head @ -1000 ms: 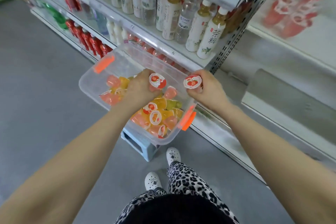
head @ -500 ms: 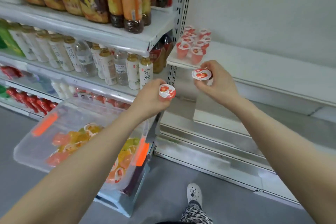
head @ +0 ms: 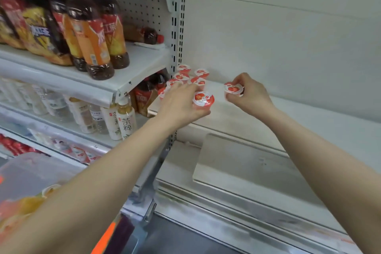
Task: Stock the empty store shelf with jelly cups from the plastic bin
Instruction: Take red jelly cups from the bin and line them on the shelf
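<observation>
My left hand (head: 181,103) grips a red-lidded jelly cup (head: 203,99) just above the front of the white shelf (head: 309,115). My right hand (head: 250,94) pinches a second red-lidded jelly cup (head: 234,88) a little further right over the same shelf. Several red jelly cups (head: 190,76) stand in rows at the shelf's left end, just behind my left hand; some are hidden by its fingers. The clear plastic bin (head: 31,173) with orange and yellow cups sits at the lower left, partly behind my left arm.
Large tea bottles (head: 90,35) fill the upper left shelf, with smaller white-labelled bottles (head: 125,121) below them. A perforated upright (head: 178,33) divides the two shelf bays. A lower white shelf ledge (head: 237,163) juts out beneath my arms. Grey floor lies at the bottom.
Both hands have lifted from the bin up to the white shelf, each carrying a jelly cup. The view swung up and right, so the bin dropped to the lower left corner.
</observation>
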Tool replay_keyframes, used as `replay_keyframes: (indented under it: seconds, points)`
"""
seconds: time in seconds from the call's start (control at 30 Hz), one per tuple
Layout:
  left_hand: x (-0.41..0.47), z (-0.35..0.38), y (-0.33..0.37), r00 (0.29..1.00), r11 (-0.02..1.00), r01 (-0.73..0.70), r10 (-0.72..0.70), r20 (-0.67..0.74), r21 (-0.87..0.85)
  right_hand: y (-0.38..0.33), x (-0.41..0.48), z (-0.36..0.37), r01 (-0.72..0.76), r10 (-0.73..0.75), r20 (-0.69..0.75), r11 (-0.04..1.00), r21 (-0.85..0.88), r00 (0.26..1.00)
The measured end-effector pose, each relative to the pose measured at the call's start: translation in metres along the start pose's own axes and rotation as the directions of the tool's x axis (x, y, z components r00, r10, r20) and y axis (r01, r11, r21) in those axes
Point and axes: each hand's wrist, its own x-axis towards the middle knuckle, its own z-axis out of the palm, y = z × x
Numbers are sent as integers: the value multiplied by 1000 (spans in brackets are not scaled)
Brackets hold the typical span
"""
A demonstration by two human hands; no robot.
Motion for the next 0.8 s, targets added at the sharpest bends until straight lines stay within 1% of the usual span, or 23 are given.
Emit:
replay_keyframes:
  seconds: [0.13, 0.23, 0.3, 0.43, 0.57, 0.8]
  points:
    - [27, 21, 5, 999, 992, 31, -29, -21, 123, 21, 37, 13, 45, -45, 66, 999, 1, 997]
    - [36, 33, 6, 996, 984, 62, -51, -68, 165, 32, 60, 26, 55, -56, 115, 998, 15, 992]
    - [42, 38, 5, 995, 981, 74, -62, -72, 180, 38, 74, 36, 73, -75, 140, 997, 16, 987]
    - [55, 43, 4, 995, 969, 104, -98, -36, 225, 46, 98, 51, 91, -95, 145, 995, 32, 985]
    - [65, 49, 2, 990, 959, 138, -130, -49, 249, 51, 116, 62, 86, -95, 154, 994, 66, 984]
    - [83, 58, 2, 991, 961, 132, -130, -27, 242, 58, 136, 67, 137, -147, 152, 988, 78, 977]
